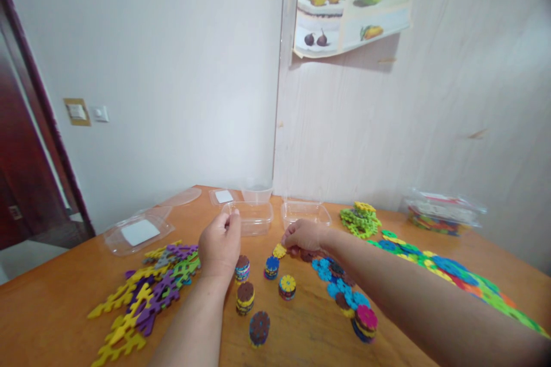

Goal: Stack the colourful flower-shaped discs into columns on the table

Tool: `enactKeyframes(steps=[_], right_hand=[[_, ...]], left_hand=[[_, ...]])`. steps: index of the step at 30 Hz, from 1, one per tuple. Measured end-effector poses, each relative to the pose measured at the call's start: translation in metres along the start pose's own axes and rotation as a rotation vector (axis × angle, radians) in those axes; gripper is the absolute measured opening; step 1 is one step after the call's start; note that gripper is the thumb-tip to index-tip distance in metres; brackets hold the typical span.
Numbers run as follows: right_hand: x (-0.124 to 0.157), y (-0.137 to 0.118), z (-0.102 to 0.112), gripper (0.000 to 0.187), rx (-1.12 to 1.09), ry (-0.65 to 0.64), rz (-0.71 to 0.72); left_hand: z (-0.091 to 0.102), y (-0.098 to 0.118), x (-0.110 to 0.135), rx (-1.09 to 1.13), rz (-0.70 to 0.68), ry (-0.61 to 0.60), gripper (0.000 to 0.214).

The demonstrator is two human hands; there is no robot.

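Observation:
My left hand (220, 243) is raised just in front of a clear plastic tub (252, 219), its fingers pinched together; what they hold is too small to make out. My right hand (303, 236) rests on the wooden table (60, 309) with its fingers closed on a yellow toothed disc (279, 250). Small stacks of coloured discs stand between my forearms: one near the left wrist (242, 268), a blue-topped one (271, 267), a yellow-topped one (287, 287), a brown-topped one (245, 297) and a nearer one (259, 328). Loose blue and brown discs (340, 284) lie under my right forearm.
Yellow, purple and green branch-shaped pieces (148, 292) are heaped at the left. Clear lids (138, 232) and a second tub (305, 211) sit at the back. A green disc pile (360, 219), a bag of pieces (443, 212) and a long strip of joined discs (456, 275) lie at the right.

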State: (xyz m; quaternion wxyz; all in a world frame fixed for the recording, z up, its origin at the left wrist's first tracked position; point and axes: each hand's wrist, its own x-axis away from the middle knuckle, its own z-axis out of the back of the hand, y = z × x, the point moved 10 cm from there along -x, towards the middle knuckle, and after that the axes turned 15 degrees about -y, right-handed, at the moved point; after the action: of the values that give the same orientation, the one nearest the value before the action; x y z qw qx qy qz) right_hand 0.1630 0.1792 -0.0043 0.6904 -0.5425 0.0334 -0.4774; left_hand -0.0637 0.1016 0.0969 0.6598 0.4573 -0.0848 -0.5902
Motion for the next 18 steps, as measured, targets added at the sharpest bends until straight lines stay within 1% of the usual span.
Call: enactKeyframes(steps=[4,6,8,10,12,13,15,18], right_hand=[[0.004,-0.002,0.000,0.012,0.031,0.000,0.013],[0.010,-0.008,-0.001,0.020,0.056,-0.012,0.035],[0.018,-0.018,-0.003,0.036,0.201,-0.013,0.058],[0.025,-0.031,-0.006,0.044,0.452,0.013,0.065],[0.029,-0.040,-0.009,0.039,0.647,0.044,0.053],[0.029,-0.042,-0.010,0.036,0.682,0.053,0.045],[0.029,-0.044,-0.011,0.033,0.689,0.060,0.040],[0.026,-0.045,-0.009,0.038,0.701,0.081,0.045]], left_hand=[[0.000,0.001,0.000,-0.002,-0.009,0.002,0.042],[-0.001,0.000,0.000,-0.004,-0.010,0.000,0.042],[-0.002,-0.002,-0.001,-0.003,-0.008,-0.003,0.043],[-0.003,-0.003,-0.001,-0.009,-0.011,-0.004,0.043],[-0.003,-0.002,-0.001,-0.021,-0.019,0.000,0.044],[-0.003,-0.002,-0.001,-0.027,-0.023,0.002,0.044],[-0.003,-0.001,-0.001,-0.029,-0.025,0.002,0.044],[-0.003,-0.002,-0.001,-0.022,-0.016,-0.006,0.043]])
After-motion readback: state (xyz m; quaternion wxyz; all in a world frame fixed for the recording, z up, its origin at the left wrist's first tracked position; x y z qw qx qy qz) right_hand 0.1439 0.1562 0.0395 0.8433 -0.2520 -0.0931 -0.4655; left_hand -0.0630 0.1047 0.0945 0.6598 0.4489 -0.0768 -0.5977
